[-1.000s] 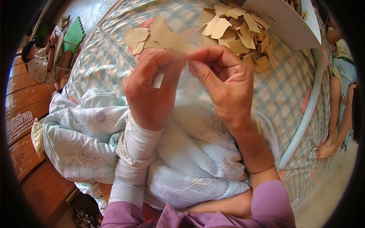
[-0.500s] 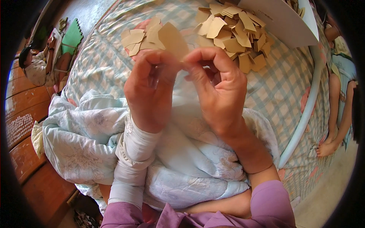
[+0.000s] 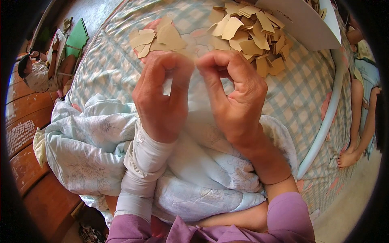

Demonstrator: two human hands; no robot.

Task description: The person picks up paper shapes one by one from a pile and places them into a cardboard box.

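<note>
My left hand (image 3: pixel 162 97) and my right hand (image 3: pixel 233 97) are raised side by side over the checked bedsheet (image 3: pixel 300 105), their fingertips almost touching. Between them they pinch a tan paper piece (image 3: pixel 172 37), which sticks up behind my left fingers; its lower edge is hidden by the fingers. A small heap of the same tan pieces (image 3: pixel 142 40) lies just beyond my left hand. A larger heap of tan pieces (image 3: pixel 251 36) lies beyond my right hand.
A pale blue flowered quilt (image 3: pixel 89 141) is bunched over my lap. A white board (image 3: pixel 300 20) leans over the larger heap. A white rail (image 3: pixel 324 121) edges the bed at right, with a person's bare legs (image 3: pixel 356 121) beyond. Another person (image 3: pixel 36 73) sits at left near a green mat (image 3: pixel 77 38).
The hands have drawn closer to the camera and now meet only at the fingertips. The tan piece has shifted left and is mostly behind my left fingers.
</note>
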